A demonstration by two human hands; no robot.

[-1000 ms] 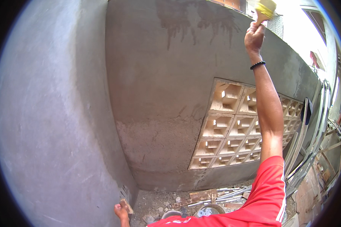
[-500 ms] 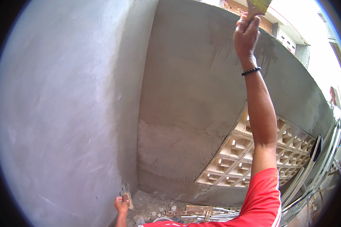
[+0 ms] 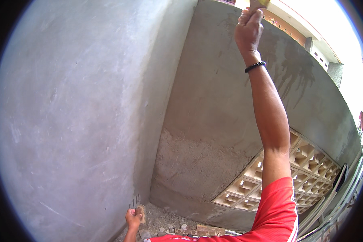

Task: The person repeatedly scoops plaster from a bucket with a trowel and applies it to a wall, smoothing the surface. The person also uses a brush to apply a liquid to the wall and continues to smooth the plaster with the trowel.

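High up at the top edge of the grey plastered wall (image 3: 205, 97), my right hand (image 3: 249, 34) is closed round a wide brush (image 3: 259, 4). The brush flares out and has yellowish bristles, partly cut off by the frame's upper edge. Dark wet streaks (image 3: 296, 72) run down the plaster to the right of that hand. Low at the left, my left hand (image 3: 133, 218) grips a hand float (image 3: 141, 213) with a brown handle and a beige block. It is held beside the foot of the smoother grey wall (image 3: 76, 121), near the corner.
Pale vent blocks (image 3: 246, 186) are set into the wall at the right. Long pipes or strips (image 3: 330, 201) lean at the far right. Rubble (image 3: 165, 218) and a wooden board (image 3: 207, 230) lie on the ground. A building (image 3: 294, 24) rises beyond the wall.
My raised right hand has shifted left in the picture with the brush, and the whole view has turned slightly. More of the wet streaks shows to its right. The left hand still holds the float.
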